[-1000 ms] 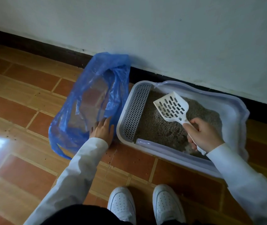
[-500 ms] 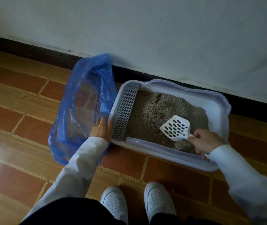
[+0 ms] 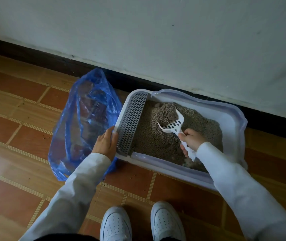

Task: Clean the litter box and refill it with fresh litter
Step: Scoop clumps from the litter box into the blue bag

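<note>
Nearest to the person, in front of the litter box (image 3: 232, 119), two white shoes (image 3: 116, 225) stand on the tiled floor (image 3: 16, 119). The box is my landmark: it lies on the floor against the dark baseboard (image 3: 34, 54) of the wall.

At the left end of the box, the left hand (image 3: 106, 145) rests with straight fingers on the rim beside the grey grid panel (image 3: 131, 124); it holds nothing. A second ago this hand was lying on the blue bag (image 3: 84, 126), so it has moved to steady the box. The bag lies left of the box, touching it, with its mouth turned away toward the wall.

Inside the box, the right hand (image 3: 192, 140) is curled tight around the handle of the white scoop (image 3: 172, 125). One second ago the scoop was lifted above the litter and empty; half a second ago it was low at the near side; now its slotted blade is pushed into the grey litter (image 3: 156, 141) toward the far side, just under a dark clump (image 3: 172, 115).

I judge that the cleaning is only beginning: the first clump is about to be lifted, and the fresh litter is not visible anywhere
</note>
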`<control>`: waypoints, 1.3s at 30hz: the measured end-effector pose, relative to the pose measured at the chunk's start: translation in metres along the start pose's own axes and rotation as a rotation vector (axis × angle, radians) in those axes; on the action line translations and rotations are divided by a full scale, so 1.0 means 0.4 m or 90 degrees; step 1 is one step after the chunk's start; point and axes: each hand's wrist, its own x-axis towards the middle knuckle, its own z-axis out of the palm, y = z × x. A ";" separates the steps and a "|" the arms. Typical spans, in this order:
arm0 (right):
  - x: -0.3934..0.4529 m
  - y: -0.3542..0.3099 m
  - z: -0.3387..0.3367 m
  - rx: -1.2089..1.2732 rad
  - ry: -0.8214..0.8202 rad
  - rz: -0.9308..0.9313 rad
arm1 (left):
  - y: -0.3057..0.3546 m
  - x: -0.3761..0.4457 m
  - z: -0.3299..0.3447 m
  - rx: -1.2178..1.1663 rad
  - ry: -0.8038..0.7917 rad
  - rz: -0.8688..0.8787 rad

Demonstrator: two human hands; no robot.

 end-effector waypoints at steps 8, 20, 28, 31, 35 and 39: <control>0.011 0.034 -0.034 0.158 -0.090 -0.009 | 0.011 -0.010 -0.006 -0.006 -0.031 -0.017; -0.095 0.024 -0.073 0.179 -0.007 -0.113 | 0.005 -0.006 -0.005 -0.015 -0.055 -0.054; -0.107 0.002 -0.065 0.186 0.002 -0.127 | -0.007 -0.009 -0.012 -0.012 -0.055 -0.044; -0.109 -0.006 -0.062 0.173 0.006 -0.134 | -0.009 -0.008 -0.012 -0.009 -0.061 -0.047; -0.114 -0.027 -0.046 0.153 -0.030 -0.155 | -0.013 -0.010 -0.015 -0.009 -0.058 -0.059; -0.117 -0.074 0.005 0.130 -0.068 -0.173 | -0.015 -0.019 -0.032 0.011 -0.019 -0.046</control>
